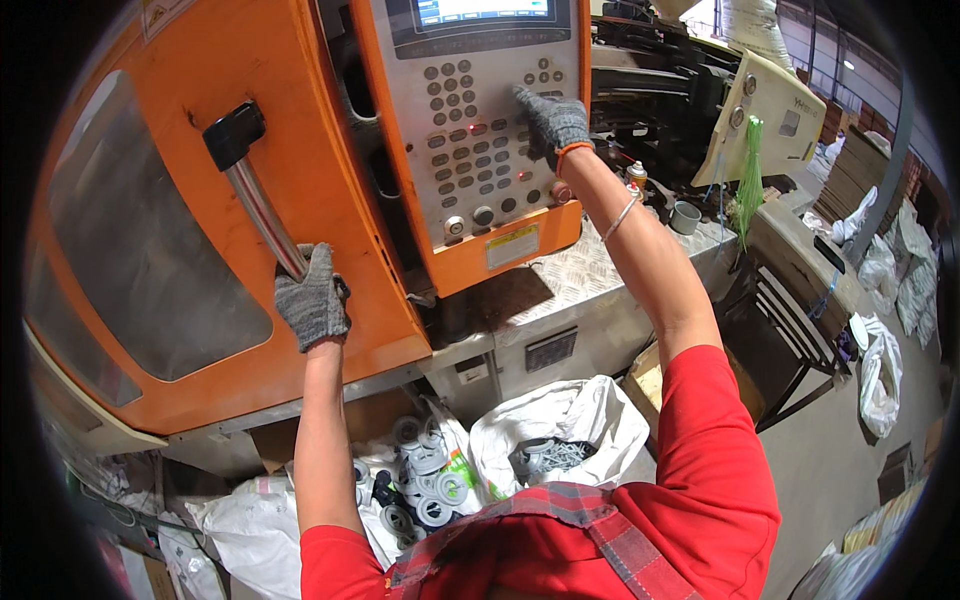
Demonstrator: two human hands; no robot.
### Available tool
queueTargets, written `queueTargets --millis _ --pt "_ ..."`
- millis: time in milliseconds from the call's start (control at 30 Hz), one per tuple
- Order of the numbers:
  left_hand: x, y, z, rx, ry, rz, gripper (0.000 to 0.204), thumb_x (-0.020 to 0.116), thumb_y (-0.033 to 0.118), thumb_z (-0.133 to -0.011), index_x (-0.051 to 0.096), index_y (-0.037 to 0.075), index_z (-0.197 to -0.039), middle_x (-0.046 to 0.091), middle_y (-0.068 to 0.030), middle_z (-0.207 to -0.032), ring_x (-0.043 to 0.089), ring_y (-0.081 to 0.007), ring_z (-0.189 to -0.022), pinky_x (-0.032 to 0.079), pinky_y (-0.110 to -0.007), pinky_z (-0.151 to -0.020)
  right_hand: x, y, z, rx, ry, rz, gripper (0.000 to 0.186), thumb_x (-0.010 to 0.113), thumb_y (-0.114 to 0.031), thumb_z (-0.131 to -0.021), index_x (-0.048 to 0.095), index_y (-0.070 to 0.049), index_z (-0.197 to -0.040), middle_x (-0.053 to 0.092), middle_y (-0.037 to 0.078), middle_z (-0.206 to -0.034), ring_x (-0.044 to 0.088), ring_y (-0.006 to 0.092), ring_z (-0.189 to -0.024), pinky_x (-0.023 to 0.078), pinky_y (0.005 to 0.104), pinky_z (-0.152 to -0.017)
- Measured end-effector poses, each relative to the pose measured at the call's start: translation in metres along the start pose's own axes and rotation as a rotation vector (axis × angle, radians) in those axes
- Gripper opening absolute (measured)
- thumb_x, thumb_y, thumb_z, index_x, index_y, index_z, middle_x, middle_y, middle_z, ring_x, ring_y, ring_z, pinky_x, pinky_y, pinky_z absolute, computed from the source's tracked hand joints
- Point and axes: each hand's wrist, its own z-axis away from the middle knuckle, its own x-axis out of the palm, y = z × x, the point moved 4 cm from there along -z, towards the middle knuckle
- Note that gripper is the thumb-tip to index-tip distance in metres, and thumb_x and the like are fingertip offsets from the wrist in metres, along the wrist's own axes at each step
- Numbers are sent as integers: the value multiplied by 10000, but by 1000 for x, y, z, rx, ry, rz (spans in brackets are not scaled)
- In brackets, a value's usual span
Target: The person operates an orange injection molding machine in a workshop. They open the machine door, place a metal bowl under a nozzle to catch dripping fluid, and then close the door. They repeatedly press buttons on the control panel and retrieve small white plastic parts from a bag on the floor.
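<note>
My left hand [313,300], in a grey knitted glove, is closed round the lower end of a metal door handle [262,215] with a black upper mount. The handle sits on an orange machine door [300,130] with a dark window [165,250]. My right hand [553,122], gloved alike with an orange cuff, reaches to a grey control panel [410,90]. One finger stretches to the panel's upper buttons, touching or just above them; the other fingers are partly hidden. A lit screen [480,10] tops the panel, and small red lights glow among its keys.
Below stand an open white sack [625,420] of grey parts and a heap of grey ring-shaped parts [430,480]. A metal ledge [580,275] runs under the panel, with a cup [685,217] and spray can [636,174]. Green strands [750,185] hang at right.
</note>
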Motion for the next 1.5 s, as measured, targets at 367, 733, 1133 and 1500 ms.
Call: queueTargets --millis 367,733,1133,1500 --pt "4 3 3 5 -17 -7 148 679 82 -827 541 43 -863 521 -27 -621 464 -98 -394 365 -252 -349 20 -47 -15 -10 -21 -233 553 647 -542 -790 719 5 -833 679 117 -690 628 219 -579 518 333 -570" --pt "2 -5 -2 -27 -7 28 183 677 76 -821 509 68 -893 514 -37 -675 472 -134 -377 366 -265 -312 9 -73 -11 334 -68 -470 540 625 -549 -794 721 -17 -767 677 115 -668 642 234 -592 515 343 -592" --pt "3 -4 -1 -23 5 12 152 658 68 -833 519 35 -885 517 -46 -671 467 -118 -382 354 -263 -322 10 -73 -18 276 -85 -328 539 578 -540 -822 721 -20 -799 694 138 -747 659 279 -687 519 362 -684" --pt "4 -1 0 -27 3 -3 164 658 64 -824 509 55 -892 505 -32 -673 464 -126 -377 361 -262 -319 10 -76 -18 145 -109 -160 538 483 -533 -888 719 -50 -867 703 118 -826 662 276 -742 518 358 -715"
